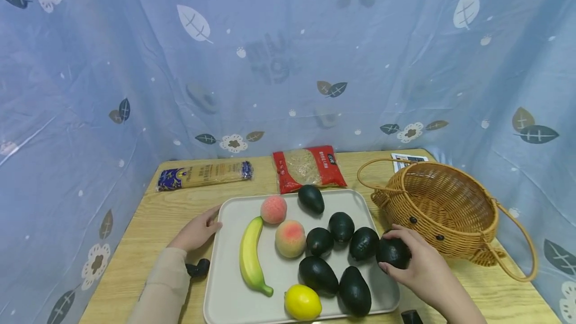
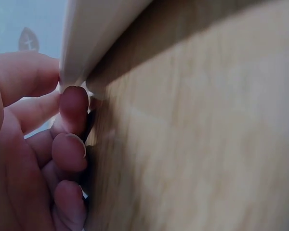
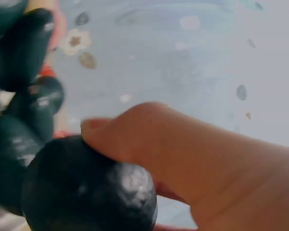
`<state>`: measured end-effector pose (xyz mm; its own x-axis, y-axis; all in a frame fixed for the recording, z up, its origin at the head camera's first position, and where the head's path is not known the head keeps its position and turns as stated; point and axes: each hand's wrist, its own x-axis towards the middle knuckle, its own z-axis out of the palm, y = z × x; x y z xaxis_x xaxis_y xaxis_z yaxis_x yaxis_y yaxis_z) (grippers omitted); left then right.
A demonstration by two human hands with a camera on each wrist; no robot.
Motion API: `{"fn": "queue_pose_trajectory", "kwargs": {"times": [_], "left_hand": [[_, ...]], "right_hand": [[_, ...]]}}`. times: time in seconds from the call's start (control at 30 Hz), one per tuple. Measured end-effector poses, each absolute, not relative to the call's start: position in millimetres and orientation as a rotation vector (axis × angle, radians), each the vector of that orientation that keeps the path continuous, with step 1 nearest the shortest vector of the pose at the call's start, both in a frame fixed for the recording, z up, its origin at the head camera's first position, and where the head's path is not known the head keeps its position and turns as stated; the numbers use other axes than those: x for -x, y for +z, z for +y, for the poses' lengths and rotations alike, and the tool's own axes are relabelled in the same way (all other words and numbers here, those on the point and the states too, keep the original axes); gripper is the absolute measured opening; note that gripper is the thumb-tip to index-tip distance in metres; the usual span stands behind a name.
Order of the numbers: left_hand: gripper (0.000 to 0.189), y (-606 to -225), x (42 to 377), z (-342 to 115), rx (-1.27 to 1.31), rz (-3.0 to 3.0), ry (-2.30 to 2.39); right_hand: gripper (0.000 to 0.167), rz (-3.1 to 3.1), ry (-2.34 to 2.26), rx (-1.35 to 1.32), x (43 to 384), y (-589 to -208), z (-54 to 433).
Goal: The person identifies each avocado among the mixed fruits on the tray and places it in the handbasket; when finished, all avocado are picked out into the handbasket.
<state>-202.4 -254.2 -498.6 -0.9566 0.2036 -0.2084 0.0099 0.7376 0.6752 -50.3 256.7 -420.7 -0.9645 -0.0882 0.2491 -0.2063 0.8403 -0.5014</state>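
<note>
My right hand [image 1: 418, 261] grips a dark avocado [image 1: 394, 251] over the right rim of a pale tray [image 1: 274, 269]. In the right wrist view the held avocado [image 3: 89, 187] sits under the thumb, other dark avocados at the left. My left hand [image 1: 198, 229] holds the tray's left edge; its fingers [image 2: 70, 151] curl at the rim [image 2: 89, 38] in the left wrist view. On the tray lie several more avocados [image 1: 318, 275], a banana [image 1: 252, 254], a lemon [image 1: 303, 302] and two peaches [image 1: 290, 239].
A wicker basket [image 1: 443, 209] with two loop handles stands right of the tray. Behind the tray lie a red-ended food bag [image 1: 309, 167] and a long noodle packet [image 1: 204, 176]. A white card-like item [image 1: 409, 159] is partly behind the basket. Blue patterned cloth [image 1: 288, 64] surrounds the table.
</note>
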Motion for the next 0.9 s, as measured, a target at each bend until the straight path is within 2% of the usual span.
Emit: {"fn": "queue_pose_trajectory", "kwargs": {"times": [0.27, 0.5, 0.67, 0.9], "left_hand": [[0.061, -499.2, 203.3, -254.8, -0.137, 2.675, 1.056], [0.062, -499.8, 210.4, -258.5, -0.134, 2.686, 1.072], [0.062, -496.4, 211.5, -254.7, -0.157, 2.686, 1.084], [0.060, -498.2, 195.4, -252.5, -0.154, 2.675, 1.075]], "right_hand": [[0.066, -2.614, 0.755, -0.210, 59.3, -382.4, 275.0], [0.065, -2.507, 0.787, 0.076, 74.5, -360.1, 298.5], [0.066, -2.519, 0.753, 0.267, 84.1, -360.1, 313.2], [0.064, -2.594, 0.731, 0.375, 86.2, -381.3, 321.0]]}}
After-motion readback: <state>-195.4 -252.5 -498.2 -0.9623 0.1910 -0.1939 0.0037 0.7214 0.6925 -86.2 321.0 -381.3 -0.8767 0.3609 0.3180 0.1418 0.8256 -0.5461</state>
